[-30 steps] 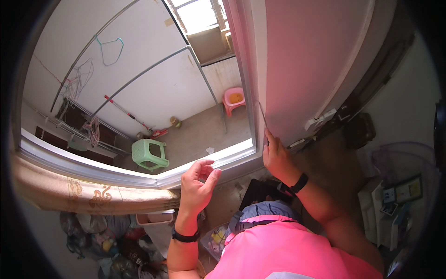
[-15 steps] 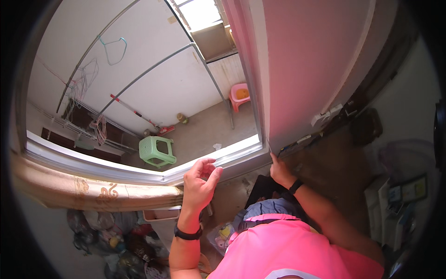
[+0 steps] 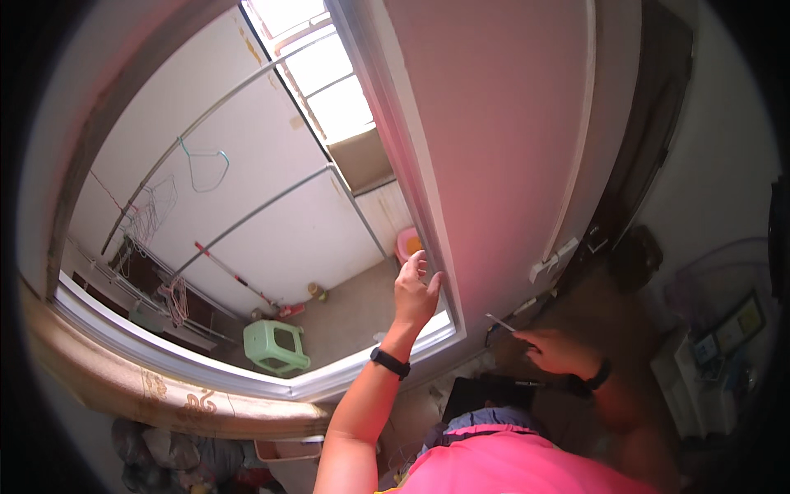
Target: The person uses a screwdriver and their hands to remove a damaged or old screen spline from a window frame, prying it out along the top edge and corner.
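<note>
My left hand (image 3: 416,295) is raised at the right side of the white window frame (image 3: 440,329), its fingers loosely bent and apart with nothing in them. It overlaps the pink chair in the view; whether it touches the frame I cannot tell. My right hand (image 3: 559,352) is lower and to the right, out from the pinkish wall (image 3: 494,148). Its fingers are closed on a thin, pale, rod-like tool (image 3: 500,323) whose tip points up and left. The tool's handle is hidden in the hand, so its exact kind does not show.
Beyond the window opening are a green plastic stool (image 3: 276,347), a pink chair (image 3: 407,242), metal rails and a hanger (image 3: 206,169). A rolled beige curtain (image 3: 181,395) lies along the sill. White sockets (image 3: 555,260) sit low on the wall; bags (image 3: 177,449) are heaped lower left.
My left hand has moved up and right toward the frame's side. My right hand has drawn away from the wall to the right, and its tool now tilts left. The view has shifted.
</note>
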Demonstrator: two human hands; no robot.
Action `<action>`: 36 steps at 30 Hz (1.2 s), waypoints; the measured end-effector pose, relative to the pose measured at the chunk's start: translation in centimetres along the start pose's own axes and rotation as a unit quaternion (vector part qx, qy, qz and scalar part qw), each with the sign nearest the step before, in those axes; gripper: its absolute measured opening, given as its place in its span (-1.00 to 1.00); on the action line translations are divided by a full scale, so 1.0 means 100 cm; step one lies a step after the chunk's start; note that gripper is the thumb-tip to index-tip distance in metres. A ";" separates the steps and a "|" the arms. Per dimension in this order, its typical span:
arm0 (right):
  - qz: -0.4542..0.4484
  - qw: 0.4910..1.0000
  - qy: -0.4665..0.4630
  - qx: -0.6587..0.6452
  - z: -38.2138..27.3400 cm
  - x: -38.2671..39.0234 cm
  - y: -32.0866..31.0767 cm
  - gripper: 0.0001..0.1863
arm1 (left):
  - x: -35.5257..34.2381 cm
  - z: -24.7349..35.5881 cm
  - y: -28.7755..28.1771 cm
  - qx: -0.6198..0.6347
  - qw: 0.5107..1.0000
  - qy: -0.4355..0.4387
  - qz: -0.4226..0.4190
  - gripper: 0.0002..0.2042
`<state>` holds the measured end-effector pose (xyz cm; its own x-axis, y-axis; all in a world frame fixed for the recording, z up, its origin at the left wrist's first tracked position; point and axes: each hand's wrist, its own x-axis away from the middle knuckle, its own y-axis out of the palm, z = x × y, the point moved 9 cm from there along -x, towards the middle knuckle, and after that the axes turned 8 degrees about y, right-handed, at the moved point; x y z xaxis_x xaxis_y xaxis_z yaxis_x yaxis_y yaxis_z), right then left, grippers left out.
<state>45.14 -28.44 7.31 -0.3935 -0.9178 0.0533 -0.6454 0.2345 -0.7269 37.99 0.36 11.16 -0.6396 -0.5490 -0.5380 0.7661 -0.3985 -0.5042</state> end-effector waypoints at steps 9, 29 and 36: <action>0.133 0.965 -0.037 0.223 -0.089 0.056 -0.164 -0.50 | -0.029 0.020 0.000 -0.009 0.993 0.109 0.041 -0.90; 0.299 0.879 -0.181 0.324 -0.217 0.051 -0.340 -0.49 | -0.038 0.107 -0.333 -0.038 0.983 0.016 0.176 -0.88; 0.401 0.827 -0.306 0.248 -0.253 0.000 -0.308 -0.50 | -0.078 0.182 -0.308 -0.009 0.988 0.069 0.138 -0.93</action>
<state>48.44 -27.54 47.01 -0.0612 -0.5559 -0.8290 0.0700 0.8261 -0.5592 20.56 3.54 43.18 -0.4097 -0.5283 -0.7436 0.9122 -0.2332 -0.3369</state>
